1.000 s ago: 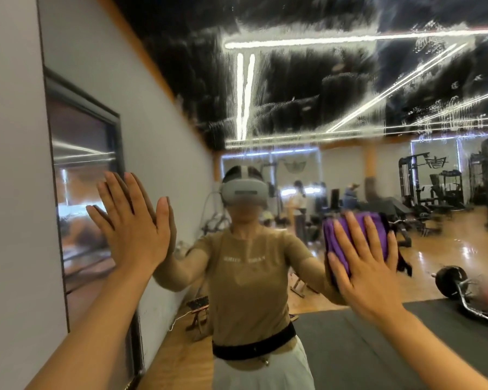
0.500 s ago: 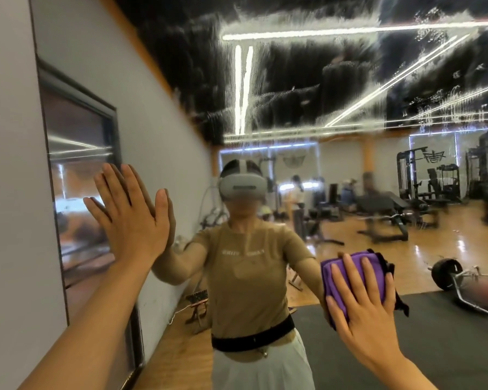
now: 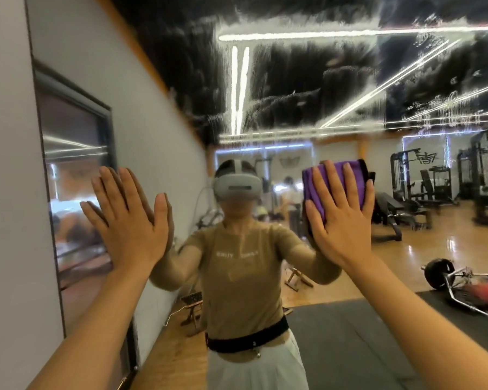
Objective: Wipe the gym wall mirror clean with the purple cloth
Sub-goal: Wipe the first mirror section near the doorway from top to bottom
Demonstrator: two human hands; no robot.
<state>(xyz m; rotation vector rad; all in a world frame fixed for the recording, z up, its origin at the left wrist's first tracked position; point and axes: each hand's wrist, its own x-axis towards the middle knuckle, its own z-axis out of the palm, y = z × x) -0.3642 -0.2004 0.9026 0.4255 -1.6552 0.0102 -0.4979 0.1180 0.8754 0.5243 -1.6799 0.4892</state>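
The wall mirror [image 3: 307, 88] fills most of the view, and its upper part is streaked with white smears and droplets. My right hand [image 3: 341, 220] presses the folded purple cloth [image 3: 335, 181] flat against the glass with straight, spread fingers, at about head height. My left hand [image 3: 130, 220] lies flat on the mirror near its left edge, fingers straight, holding nothing. The glass reflects a person in a tan shirt and a headset between my two arms.
A grey wall [image 3: 9, 192] borders the mirror on the left. The reflection shows a dark-framed window [image 3: 76, 175], weight machines [image 3: 434, 178], a barbell [image 3: 440, 274] on the wooden floor and a dark floor mat [image 3: 350, 342].
My right hand slid the cloth down the glass, then back up and a little left to head height. My left hand stayed pressed in place.
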